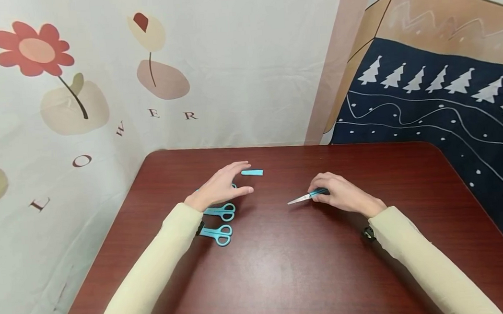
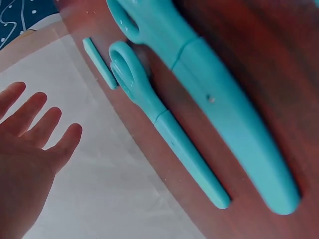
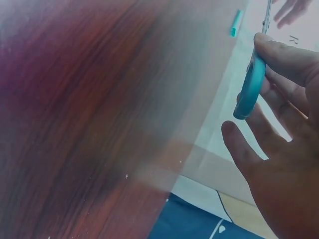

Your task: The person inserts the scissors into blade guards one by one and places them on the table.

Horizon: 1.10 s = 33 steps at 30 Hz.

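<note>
In the head view my right hand (image 1: 337, 192) pinches a pair of scissors (image 1: 299, 199) by its teal handles, the bare metal blades pointing left above the table. The right wrist view shows my thumb pressed on the teal handle (image 3: 251, 87). My left hand (image 1: 223, 183) is spread, fingers extended, with nothing in it. Just past its fingertips lies a teal blade cover (image 1: 252, 173). Under and beside the left wrist are sheathed scissors (image 1: 222, 211) and another pair (image 1: 220, 234). The left wrist view shows two covered pairs, one near (image 2: 219, 104), one farther (image 2: 169, 129).
A dark red wooden table (image 1: 276, 280) carries everything. Behind it hangs a pale cloth (image 1: 246, 71) printed with flowers and letters. At the right is a navy cloth (image 1: 403, 99) with white trees. A bit of teal behind the left hand is mostly hidden.
</note>
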Motion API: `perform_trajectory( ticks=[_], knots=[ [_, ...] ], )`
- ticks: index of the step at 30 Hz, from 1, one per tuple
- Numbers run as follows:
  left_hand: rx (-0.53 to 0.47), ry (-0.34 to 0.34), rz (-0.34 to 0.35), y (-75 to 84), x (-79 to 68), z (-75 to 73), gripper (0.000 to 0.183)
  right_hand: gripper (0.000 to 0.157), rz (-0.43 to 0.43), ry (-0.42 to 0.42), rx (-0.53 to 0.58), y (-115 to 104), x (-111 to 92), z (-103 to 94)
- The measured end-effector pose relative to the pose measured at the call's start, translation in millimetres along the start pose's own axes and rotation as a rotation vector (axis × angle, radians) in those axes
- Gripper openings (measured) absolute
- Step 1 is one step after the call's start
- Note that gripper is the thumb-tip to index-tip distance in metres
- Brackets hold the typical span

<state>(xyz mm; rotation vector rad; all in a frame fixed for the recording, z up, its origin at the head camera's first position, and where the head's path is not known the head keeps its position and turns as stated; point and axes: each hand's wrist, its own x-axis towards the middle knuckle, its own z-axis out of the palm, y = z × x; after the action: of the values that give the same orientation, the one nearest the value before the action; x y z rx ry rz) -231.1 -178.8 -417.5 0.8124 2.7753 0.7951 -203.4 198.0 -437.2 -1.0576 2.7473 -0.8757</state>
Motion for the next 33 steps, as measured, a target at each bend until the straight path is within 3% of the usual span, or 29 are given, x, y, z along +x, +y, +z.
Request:
perform_trajectory(
  ticks=[9, 21, 28, 33],
  knots=[
    [0.037, -0.092, -0.004, -5.7, 28.2, 0.9, 0.079, 0.02, 0.023, 0.025, 0.011, -9, -10, -3.1],
    [-0.013, -0.16, -0.015, -17.4, 57.4, 2.9, 0.07, 0.021, 0.013, 0.044, -0.002, -12, -19, -2.5],
    [-0.103, -0.188, -0.063, -22.0, 69.1, 7.3, 0.063, 0.021, 0.019, 0.039, 0.003, -11, -21, -1.9],
    [-0.09, -0.195, -0.081, -25.8, 74.3, 9.4, 0.058, 0.021, 0.026, 0.032, 0.002, -9, -22, -1.8]
  ],
)
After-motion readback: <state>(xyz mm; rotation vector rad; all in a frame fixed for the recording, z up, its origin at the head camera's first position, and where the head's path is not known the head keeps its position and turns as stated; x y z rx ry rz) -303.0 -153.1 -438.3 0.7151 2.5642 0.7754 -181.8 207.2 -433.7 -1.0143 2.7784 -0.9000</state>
